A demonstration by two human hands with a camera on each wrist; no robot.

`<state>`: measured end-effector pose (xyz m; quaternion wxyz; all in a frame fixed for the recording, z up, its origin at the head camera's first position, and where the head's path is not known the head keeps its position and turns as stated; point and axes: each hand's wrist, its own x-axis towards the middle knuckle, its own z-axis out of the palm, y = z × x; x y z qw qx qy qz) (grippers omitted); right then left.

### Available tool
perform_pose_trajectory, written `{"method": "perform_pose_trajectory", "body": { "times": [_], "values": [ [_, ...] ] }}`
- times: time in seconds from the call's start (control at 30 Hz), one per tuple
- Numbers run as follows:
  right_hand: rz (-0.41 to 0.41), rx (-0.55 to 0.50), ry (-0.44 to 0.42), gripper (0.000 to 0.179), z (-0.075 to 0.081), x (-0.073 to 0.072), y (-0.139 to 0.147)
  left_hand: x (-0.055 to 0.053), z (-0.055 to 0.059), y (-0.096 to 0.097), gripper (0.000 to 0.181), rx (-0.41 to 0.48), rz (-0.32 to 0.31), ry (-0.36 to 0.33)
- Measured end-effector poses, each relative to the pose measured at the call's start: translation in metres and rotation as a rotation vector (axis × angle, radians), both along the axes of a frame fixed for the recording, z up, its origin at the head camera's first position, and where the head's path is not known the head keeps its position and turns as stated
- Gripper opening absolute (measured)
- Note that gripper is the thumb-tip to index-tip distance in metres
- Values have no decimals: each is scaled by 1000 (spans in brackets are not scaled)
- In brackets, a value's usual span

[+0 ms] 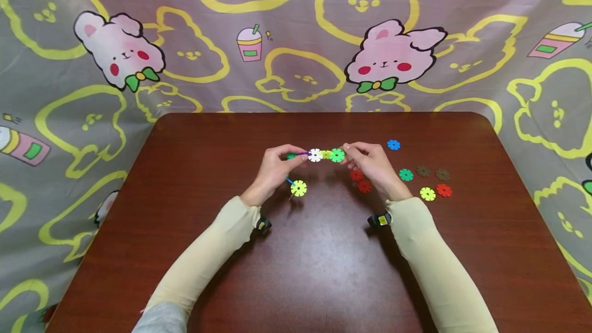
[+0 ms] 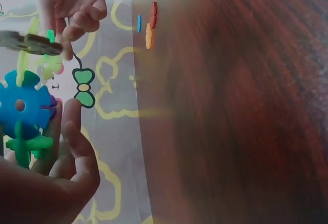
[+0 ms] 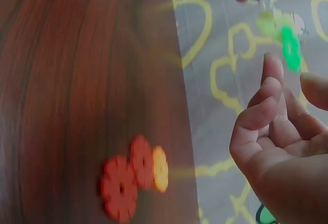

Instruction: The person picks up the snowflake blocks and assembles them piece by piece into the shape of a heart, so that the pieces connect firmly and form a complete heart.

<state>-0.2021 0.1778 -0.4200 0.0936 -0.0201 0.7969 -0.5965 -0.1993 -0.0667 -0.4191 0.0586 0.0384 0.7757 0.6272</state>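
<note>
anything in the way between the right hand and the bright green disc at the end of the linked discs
Nothing visible does: the right hand is right beside the bright green disc, with no other piece between them in the right wrist view. The loose red discs lie off to the side on the table.

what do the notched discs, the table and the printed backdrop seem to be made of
Notched discs: probably plastic, smooth, with solid colour and clean-cut slots. Table: wood or wood-look laminate, glossy; streaky reddish-brown grain and pale glare show, but not which. Printed backdrop: likely thin cloth, fairly matte, judging by its soft creases.
</note>
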Motion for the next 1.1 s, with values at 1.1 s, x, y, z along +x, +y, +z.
{"method": "perform_pose_trajectory", "body": {
  "times": [1.1],
  "values": [
    [120,777,109,50,-21,-41,106,3,1,-10,18,73,-43,-84]
  ]
}}
